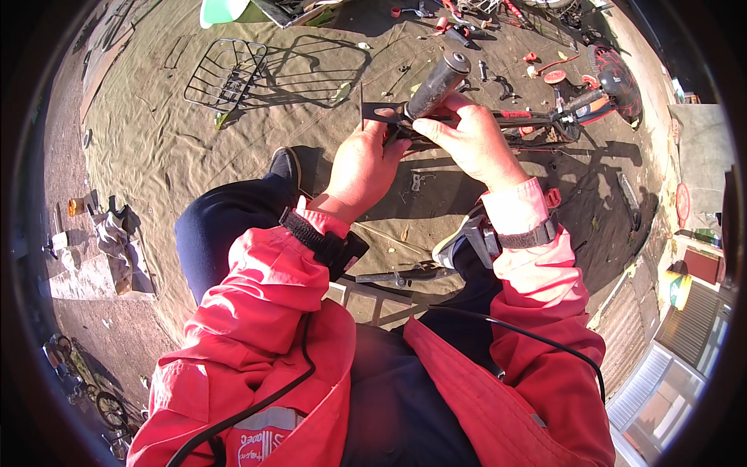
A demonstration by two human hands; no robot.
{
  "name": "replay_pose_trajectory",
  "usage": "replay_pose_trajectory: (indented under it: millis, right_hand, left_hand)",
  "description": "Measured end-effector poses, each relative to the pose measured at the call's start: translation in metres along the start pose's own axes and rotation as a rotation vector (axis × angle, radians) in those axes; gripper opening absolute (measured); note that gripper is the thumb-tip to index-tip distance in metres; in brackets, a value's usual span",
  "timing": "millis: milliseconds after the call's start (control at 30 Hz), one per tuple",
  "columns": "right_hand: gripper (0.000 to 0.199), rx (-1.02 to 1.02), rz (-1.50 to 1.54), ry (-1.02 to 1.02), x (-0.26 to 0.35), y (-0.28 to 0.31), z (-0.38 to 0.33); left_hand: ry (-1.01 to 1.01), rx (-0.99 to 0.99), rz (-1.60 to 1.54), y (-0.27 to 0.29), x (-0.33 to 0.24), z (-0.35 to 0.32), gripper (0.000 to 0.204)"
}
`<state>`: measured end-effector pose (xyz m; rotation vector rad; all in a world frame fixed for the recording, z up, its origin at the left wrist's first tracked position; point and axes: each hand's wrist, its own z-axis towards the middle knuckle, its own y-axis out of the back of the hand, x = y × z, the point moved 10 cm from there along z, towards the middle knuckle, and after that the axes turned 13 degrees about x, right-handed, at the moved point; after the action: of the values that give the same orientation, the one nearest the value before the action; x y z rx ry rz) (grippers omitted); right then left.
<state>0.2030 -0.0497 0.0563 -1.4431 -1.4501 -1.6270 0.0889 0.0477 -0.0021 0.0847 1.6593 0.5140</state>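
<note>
A worn dark grey cylinder (pixel 438 84) with a round metal end leans up and to the right between my hands. My right hand (pixel 476 142) is closed at its lower end, thumb in front and fingers partly hidden behind. My left hand (pixel 362 165) is closed round a flat black part (pixel 379 112) just left of the cylinder's base. A thin upright strip (pixel 361 107) shows at that part's left end. Black and red bicycle frame tubes (pixel 537 123) run off to the right from behind my right hand. Exactly where these parts join is hidden by my fingers.
A black wire rack (pixel 226 74) lies on the brown ground sheet (pixel 156 132) at far left. Several tools and bike parts (pixel 461 33) are scattered at the back right. A wheel (pixel 615 76) stands at the right. Below my arms lies a dark bar (pixel 401 276).
</note>
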Motion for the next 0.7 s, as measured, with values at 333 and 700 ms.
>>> replay_pose_trajectory:
  millis: [333,700]
  right_hand:
    - [0.024,0.010,0.056,0.012,-0.0051,-0.0014,0.0014]
    - [0.024,0.025,0.081,0.012,-0.0016,-0.0029,0.0011]
  left_hand:
    - [0.001,0.001,0.011,0.0008,-0.0021,-0.0006,0.046]
    - [-0.015,-0.004,0.011,0.0013,-0.0023,-0.0005,0.047]
